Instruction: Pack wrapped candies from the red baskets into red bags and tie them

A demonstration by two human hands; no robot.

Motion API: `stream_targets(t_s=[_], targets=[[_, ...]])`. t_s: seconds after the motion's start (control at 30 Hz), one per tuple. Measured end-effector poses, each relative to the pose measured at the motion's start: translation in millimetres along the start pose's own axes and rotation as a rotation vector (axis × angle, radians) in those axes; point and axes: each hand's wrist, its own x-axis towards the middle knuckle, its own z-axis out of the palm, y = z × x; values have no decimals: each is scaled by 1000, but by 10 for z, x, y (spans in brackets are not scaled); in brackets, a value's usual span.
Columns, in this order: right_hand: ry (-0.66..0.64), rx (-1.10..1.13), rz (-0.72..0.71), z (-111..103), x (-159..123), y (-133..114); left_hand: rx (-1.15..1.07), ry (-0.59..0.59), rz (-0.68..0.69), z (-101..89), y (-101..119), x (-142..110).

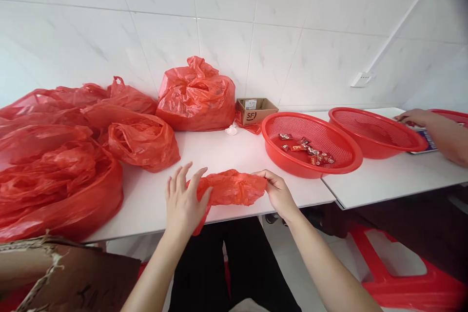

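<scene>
A thin red plastic bag (pixel 234 187) stretches between my hands over the front edge of the white table (pixel 204 148). My right hand (pixel 280 195) pinches its right end between thumb and fingers. At the other end, my left hand (pixel 186 200) is spread, fingers apart, with the film lying against its thumb side; a flap hangs below the table edge there. To the right of my right hand stands a red plastic basket (pixel 310 168) with several small wrapped snack packets (pixel 303 147) in it.
Stuffed red plastic bags (pixel 58 195) crowd the left; a knotted red bag (pixel 197 100) stands by the wall. Near it is a small cardboard box (pixel 256 109). Another red basket (pixel 376 131) and a co-worker's hand (pixel 420 118) are right. A torn carton (pixel 80 273) sits lower left.
</scene>
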Motion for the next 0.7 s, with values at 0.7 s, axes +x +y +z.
stream_targets(t_s=[0.7], targets=[[-287, -888, -358, 535, -362, 249, -143, -62, -143, 355, 18, -355]])
